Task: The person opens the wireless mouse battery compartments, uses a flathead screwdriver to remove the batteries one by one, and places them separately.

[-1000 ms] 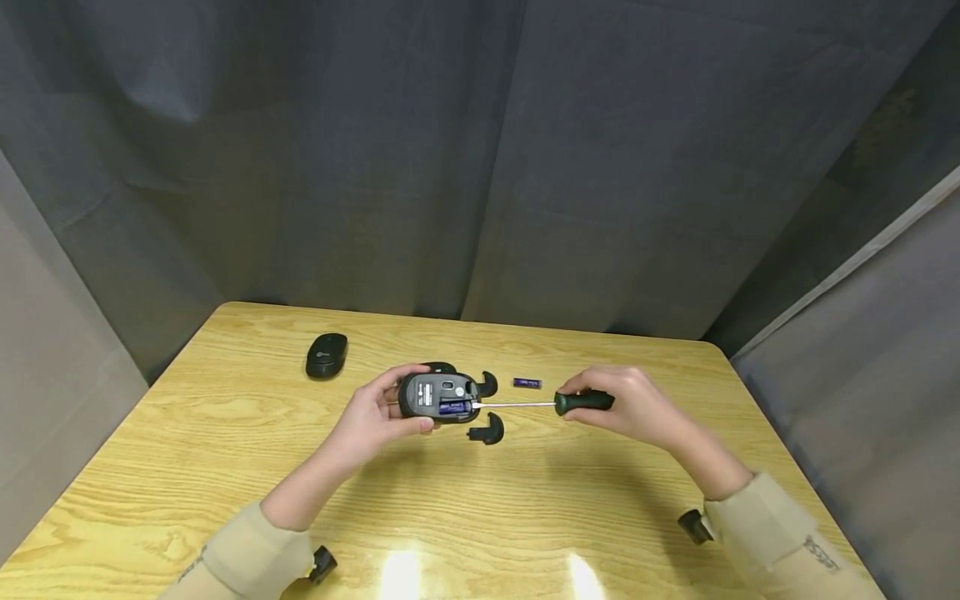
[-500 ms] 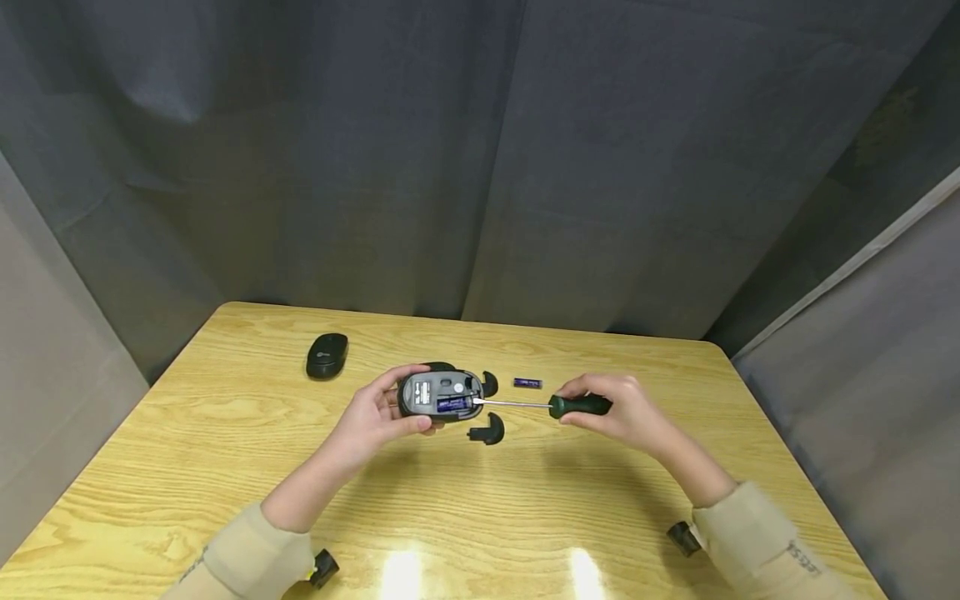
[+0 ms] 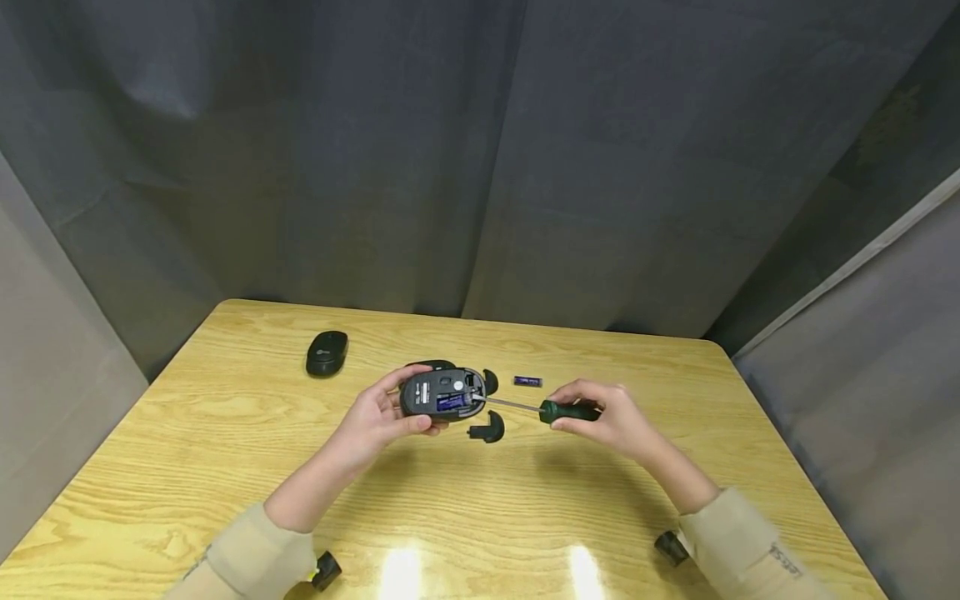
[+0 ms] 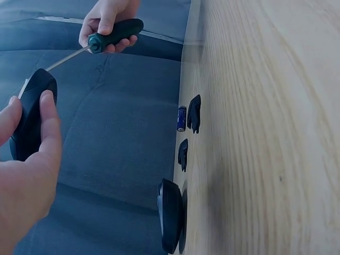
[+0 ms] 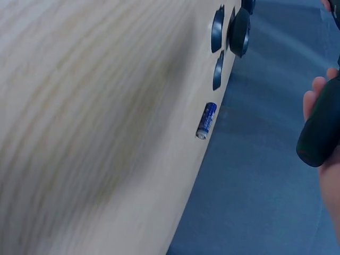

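Observation:
My left hand point(image 3: 367, 423) holds a black computer mouse point(image 3: 421, 398) above the table, underside toward the head camera. A blue battery point(image 3: 452, 402) sits in its uncovered compartment. My right hand point(image 3: 611, 421) grips the dark green handle of a screwdriver point(image 3: 566, 412). The screwdriver's metal shaft point(image 3: 517, 405) points left, its tip at the right end of that battery; exact contact is too small to tell. In the left wrist view, the mouse point(image 4: 33, 117) is seen edge-on between thumb and fingers. The right wrist view shows only part of the handle point(image 5: 321, 127).
A second blue battery point(image 3: 528, 382) lies on the wooden table point(image 3: 480, 508). Two curved black pieces point(image 3: 491, 428) lie beneath and right of the held mouse. Partly hidden behind it is another black object point(image 3: 435, 365). A black mouse point(image 3: 327, 353) rests farther left. Dark curtains point(image 3: 480, 167) hang behind.
My right hand has shifted left with the screwdriver, whose shaft now slants more, tip higher than handle. The held mouse has tilted slightly and moved a little right. The loose things stay put.

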Demonstrator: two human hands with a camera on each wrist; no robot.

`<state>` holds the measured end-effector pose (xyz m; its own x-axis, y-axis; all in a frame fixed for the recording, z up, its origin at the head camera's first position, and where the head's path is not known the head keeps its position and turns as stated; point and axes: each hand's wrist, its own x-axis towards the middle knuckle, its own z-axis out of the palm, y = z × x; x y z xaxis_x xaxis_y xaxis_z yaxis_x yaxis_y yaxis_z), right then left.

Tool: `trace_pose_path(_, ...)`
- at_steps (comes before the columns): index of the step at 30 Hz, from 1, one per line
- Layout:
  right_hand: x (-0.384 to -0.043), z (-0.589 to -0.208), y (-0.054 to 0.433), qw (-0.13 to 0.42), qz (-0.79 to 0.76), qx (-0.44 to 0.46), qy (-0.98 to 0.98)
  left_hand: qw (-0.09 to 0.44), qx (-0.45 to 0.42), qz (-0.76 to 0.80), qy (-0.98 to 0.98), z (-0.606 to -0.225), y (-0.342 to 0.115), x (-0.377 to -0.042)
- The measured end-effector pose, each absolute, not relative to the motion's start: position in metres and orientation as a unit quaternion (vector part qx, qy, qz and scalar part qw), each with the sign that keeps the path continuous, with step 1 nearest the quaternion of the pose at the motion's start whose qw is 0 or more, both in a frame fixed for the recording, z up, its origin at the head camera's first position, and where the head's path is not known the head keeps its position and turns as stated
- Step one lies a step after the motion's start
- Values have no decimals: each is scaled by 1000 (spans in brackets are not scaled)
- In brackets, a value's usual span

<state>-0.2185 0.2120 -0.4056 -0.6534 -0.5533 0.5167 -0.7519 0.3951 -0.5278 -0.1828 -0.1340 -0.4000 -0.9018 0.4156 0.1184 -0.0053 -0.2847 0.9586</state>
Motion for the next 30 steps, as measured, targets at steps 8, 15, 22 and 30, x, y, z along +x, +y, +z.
trace_pose_path(8, -215, -408, 204, 100, 408, 365, -831, 160, 181, 781, 576, -402, -130, -182)
trace_pose_path(15, -214, -408, 205, 98, 411, 357, -833, 159, 182, 779, 578, -402, -129, -182)
trace_pose_path(22, -214, -405, 209, 108, 420, 368, -822, 160, 176, 779, 580, -400, -128, -181)
trace_pose_path(30, -208, -386, 213, 136, 398, 383, -822, 154, 173, 774, 589, -399, -128, -180)
